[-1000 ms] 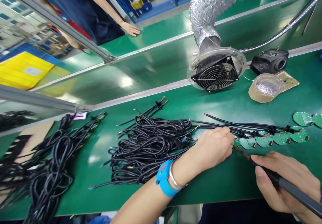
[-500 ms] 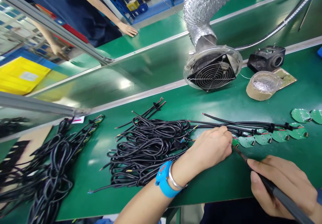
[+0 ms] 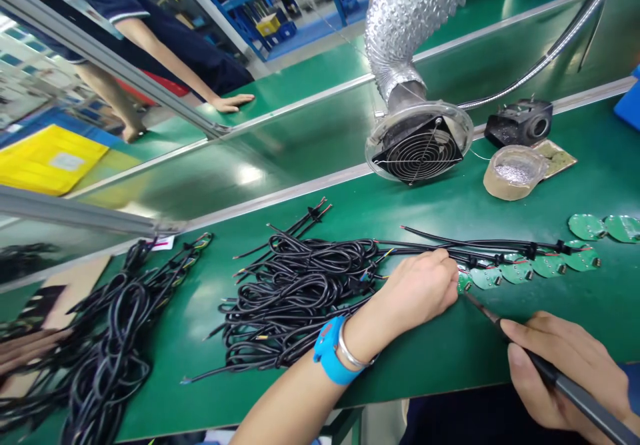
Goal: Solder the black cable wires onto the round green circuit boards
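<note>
My left hand (image 3: 427, 284), with a blue wristband (image 3: 327, 353) and a metal bangle, is closed over the near end of a row of round green circuit boards. Its fingertips are hidden, so what they pinch does not show. One green circuit board (image 3: 463, 281) peeks out beside the fingers. In my right hand (image 3: 565, 368) is a soldering iron (image 3: 545, 372), held like a pen, its tip close to that board's lower edge. Several more boards (image 3: 517, 270) continue rightward, with black cables (image 3: 450, 248) reaching them.
Bundled black cables (image 3: 300, 285) lie left of my arm, and another heap (image 3: 113, 338) lies farther left, with another person's hand (image 3: 33, 350) on it. A fume duct (image 3: 420, 142), a tape roll (image 3: 515, 172) and a black stand (image 3: 520, 123) stand behind. Across the partition, a person leans on the bench.
The iron's tip has drawn back slightly, and more of the nearest board shows beside my left fingers. Another person's hand has appeared on the left cable heap. The view has shifted slightly.
</note>
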The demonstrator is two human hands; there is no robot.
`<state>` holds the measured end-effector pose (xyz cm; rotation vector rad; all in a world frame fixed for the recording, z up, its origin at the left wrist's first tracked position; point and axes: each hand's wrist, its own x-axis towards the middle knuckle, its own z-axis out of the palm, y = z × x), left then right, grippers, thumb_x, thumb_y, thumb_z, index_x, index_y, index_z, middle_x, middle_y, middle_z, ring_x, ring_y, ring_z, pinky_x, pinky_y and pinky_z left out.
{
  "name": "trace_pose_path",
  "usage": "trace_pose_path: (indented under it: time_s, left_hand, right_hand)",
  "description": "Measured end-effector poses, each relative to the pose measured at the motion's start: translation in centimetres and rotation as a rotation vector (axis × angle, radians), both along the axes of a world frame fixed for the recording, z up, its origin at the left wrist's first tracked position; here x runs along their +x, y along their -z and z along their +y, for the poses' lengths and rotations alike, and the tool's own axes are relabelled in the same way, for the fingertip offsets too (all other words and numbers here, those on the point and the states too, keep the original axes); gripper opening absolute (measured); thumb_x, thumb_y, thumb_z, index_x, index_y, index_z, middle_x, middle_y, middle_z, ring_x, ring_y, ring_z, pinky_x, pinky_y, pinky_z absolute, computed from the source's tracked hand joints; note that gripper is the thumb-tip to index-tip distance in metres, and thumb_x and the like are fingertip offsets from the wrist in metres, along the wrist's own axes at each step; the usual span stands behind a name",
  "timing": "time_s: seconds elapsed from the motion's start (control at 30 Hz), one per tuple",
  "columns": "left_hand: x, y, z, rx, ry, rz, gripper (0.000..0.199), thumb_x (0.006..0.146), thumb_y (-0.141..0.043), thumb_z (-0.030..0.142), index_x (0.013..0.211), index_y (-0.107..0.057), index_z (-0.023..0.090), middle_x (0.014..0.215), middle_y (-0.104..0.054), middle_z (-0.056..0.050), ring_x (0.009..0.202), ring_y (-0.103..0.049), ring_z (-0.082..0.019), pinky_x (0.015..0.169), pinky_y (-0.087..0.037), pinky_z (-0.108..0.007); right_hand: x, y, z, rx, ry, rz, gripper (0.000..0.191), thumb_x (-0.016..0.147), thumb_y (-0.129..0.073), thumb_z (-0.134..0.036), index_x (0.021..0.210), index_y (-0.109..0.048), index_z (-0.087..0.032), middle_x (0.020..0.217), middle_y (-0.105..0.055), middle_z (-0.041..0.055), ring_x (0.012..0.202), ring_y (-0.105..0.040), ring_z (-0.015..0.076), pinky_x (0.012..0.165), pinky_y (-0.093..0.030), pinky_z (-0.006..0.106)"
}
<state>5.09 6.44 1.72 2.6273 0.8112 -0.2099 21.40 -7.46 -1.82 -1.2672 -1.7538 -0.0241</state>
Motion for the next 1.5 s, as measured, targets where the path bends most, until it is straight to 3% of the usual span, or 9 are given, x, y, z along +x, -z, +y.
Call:
trace_pose_path:
  time_s: [0.2, 0.37, 0.5, 0.7, 1.2, 1.5]
  left_hand:
    - [-0.6, -0.5, 0.1, -0.022, 0.047, 0.004, 0.012, 0.094, -0.052, 0.020, 0.095, -0.064, 0.018, 0.096, -0.064, -0.004, 0.087, -0.062, -0.019, 0.078, -0.052, -0.030]
    - [-1.7, -1.0, 0.3, 0.053, 0.198, 0.049, 0.011, 0.096, -0.051, 0.020, 0.095, -0.063, 0.020, 0.095, -0.062, -0.002, 0.083, -0.061, -0.017, 0.069, -0.048, -0.027]
    - [-1.6, -0.7, 0.1, 0.098, 0.242, 0.043, 0.015, 0.098, -0.047, 0.014, 0.094, -0.060, 0.019, 0.090, -0.061, -0.002, 0.079, -0.061, -0.017, 0.065, -0.046, -0.027]
    - [-0.7, -0.6, -0.3, 0.068, 0.162, 0.068, 0.016, 0.098, -0.044, 0.023, 0.095, -0.058, 0.017, 0.097, -0.063, -0.005, 0.083, -0.062, -0.019, 0.069, -0.049, -0.030]
    - [-0.3, -0.3, -0.6, 0.016, 0.079, 0.084, 0.011, 0.094, -0.049, 0.021, 0.092, -0.059, 0.017, 0.096, -0.063, -0.005, 0.084, -0.063, -0.020, 0.072, -0.052, -0.030]
    - [-0.4, -0.1, -0.7, 0.009, 0.045, 0.037, 0.012, 0.092, -0.050, 0.021, 0.089, -0.061, 0.017, 0.093, -0.064, -0.003, 0.079, -0.064, -0.020, 0.069, -0.051, -0.030]
  right_hand:
    - [-0.3, 0.0, 0.6, -0.061, 0.035, 0.157, 0.019, 0.086, -0.057, -0.007, 0.100, -0.065, -0.016, 0.070, -0.063, 0.0003, 0.056, -0.061, 0.0095, 0.051, -0.050, 0.020]
    - [-0.3, 0.0, 0.7, -0.052, 0.018, 0.162, 0.019, 0.085, -0.057, -0.006, 0.100, -0.065, -0.015, 0.071, -0.063, 0.0009, 0.058, -0.060, 0.0090, 0.051, -0.049, 0.020]
    - [0.0, -0.1, 0.8, -0.071, 0.007, 0.161, 0.021, 0.085, -0.058, -0.005, 0.101, -0.066, -0.016, 0.071, -0.062, 0.0010, 0.057, -0.059, 0.0086, 0.050, -0.048, 0.019]
    - [0.1, 0.1, 0.8, -0.064, 0.019, 0.187, 0.019, 0.085, -0.058, -0.006, 0.100, -0.066, -0.016, 0.072, -0.062, 0.0012, 0.058, -0.059, 0.0082, 0.050, -0.048, 0.019]
    - [0.1, 0.5, 0.4, -0.083, 0.005, 0.198, 0.021, 0.084, -0.059, -0.008, 0.102, -0.066, -0.017, 0.072, -0.063, 0.0007, 0.058, -0.060, 0.0083, 0.050, -0.049, 0.019]
    - [0.2, 1.0, -0.5, -0.052, -0.011, 0.087, 0.025, 0.083, -0.061, -0.012, 0.106, -0.065, -0.019, 0.076, -0.068, 0.0010, 0.061, -0.064, 0.0127, 0.056, -0.054, 0.025]
